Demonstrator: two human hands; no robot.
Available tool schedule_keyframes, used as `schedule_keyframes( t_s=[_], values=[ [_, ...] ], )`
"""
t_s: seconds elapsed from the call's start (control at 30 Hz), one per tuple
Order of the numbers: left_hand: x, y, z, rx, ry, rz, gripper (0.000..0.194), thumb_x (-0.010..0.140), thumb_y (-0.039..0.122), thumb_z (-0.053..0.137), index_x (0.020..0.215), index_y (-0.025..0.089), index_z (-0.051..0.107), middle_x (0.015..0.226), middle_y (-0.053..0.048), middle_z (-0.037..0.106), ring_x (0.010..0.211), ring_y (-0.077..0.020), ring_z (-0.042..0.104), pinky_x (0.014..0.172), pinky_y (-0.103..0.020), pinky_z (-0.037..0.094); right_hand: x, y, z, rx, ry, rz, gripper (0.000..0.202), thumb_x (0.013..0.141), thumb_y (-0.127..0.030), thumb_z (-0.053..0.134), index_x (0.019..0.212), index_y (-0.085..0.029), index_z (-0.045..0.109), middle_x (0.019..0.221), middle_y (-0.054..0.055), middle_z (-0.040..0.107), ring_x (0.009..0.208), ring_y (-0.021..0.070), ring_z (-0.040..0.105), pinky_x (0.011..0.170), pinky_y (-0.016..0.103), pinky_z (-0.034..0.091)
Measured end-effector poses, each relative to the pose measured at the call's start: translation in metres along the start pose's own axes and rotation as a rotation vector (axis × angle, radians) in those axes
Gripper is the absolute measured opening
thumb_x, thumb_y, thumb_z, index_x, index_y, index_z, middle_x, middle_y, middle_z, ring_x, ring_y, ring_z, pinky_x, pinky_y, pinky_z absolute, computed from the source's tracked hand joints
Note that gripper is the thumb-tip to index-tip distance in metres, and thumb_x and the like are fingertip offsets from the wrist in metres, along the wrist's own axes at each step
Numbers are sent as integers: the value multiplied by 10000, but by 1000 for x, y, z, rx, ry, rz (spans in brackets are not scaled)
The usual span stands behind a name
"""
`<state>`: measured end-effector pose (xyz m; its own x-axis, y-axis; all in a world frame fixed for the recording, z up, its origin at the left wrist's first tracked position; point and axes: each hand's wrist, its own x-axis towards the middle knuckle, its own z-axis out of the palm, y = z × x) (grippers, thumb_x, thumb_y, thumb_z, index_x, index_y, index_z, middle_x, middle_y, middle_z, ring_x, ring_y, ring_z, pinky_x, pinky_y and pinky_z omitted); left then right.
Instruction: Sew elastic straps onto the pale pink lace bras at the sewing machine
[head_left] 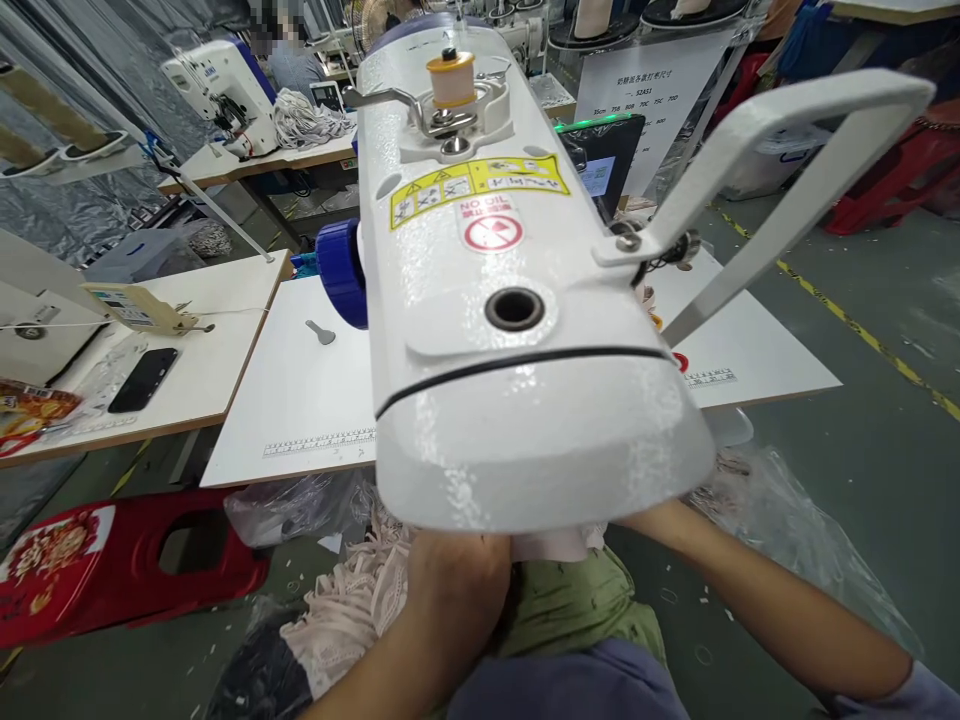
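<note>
A large white sewing machine head (480,300) fills the middle and hides the work beneath it. My left hand (461,570) reaches under its front end; the back of the hand and wrist show, while the fingers are hidden. Of my right arm only the forearm is visible, running under the machine from the right, with the hand out of sight. Pale pink fabric (559,543) shows below the machine's front edge, between my arms. A heap of pale pink straps or trim (352,610) lies beside my left forearm.
The white table (300,390) extends on both sides of the machine. At left are a phone (142,380) and a red stool (135,570). Clear plastic (795,550) hangs at right. A white metal frame (787,110) rises at the machine's right. A person (292,65) sits behind.
</note>
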<state>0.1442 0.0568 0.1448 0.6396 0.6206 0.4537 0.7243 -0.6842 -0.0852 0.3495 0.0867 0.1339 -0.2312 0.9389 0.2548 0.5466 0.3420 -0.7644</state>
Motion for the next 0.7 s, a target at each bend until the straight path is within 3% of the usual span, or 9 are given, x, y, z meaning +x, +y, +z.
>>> schedule_keyframes(
  t_s=[0.17, 0.3, 0.4, 0.53, 0.6, 0.7],
  values=[
    [-3, -2, 4, -84, -24, -31, 236, 894, 73, 462, 1063, 164, 598, 604, 0, 643, 486, -190, 604, 449, -318, 376, -3, 6, 2, 90, -1, 71, 364, 841, -227, 596, 1201, -258, 637, 1058, 86, 679, 936, 266, 667, 730, 374, 594],
    [-8, -4, 3, -128, 5, -100, 215, 955, 118, 394, 1061, 159, 577, 612, -6, 640, 506, -185, 616, 468, -302, 377, -4, 0, 4, 182, -36, 87, 343, 829, -268, 596, 1167, -224, 637, 1235, 109, 631, 729, 195, 647, 703, 353, 582],
    [-13, -5, 0, -262, 3, -264, 184, 998, 243, 393, 913, 197, 550, 628, 1, 622, 532, -176, 613, 483, -275, 404, -10, 3, 6, 263, 8, 131, 412, 832, -343, 599, 1220, -204, 584, 1303, 128, 590, 670, 168, 620, 680, 344, 563],
    [-16, -10, -2, -631, -98, -580, 259, 965, 428, 448, 873, 201, 531, 747, -33, 648, 602, -168, 618, 451, -230, 424, -23, 19, 9, 195, 44, 172, 389, 864, -439, 580, 1157, -183, 582, 1044, 101, 678, 730, 199, 624, 622, 305, 506],
    [-14, -14, -3, -803, -194, -617, 312, 948, 474, 458, 902, 189, 577, 832, -63, 674, 707, -188, 642, 549, -258, 492, -33, 19, 10, 122, 12, 159, 290, 913, -451, 516, 967, -184, 614, 819, 54, 666, 705, 190, 602, 598, 278, 457],
    [-12, -18, -7, -1027, -374, -554, 381, 920, 537, 501, 926, 185, 646, 944, -80, 690, 875, -222, 639, 748, -317, 514, -52, -1, 9, 110, -122, 138, 405, 984, -474, 415, 721, -192, 541, 626, -9, 543, 582, 136, 502, 544, 248, 361]
  ],
)
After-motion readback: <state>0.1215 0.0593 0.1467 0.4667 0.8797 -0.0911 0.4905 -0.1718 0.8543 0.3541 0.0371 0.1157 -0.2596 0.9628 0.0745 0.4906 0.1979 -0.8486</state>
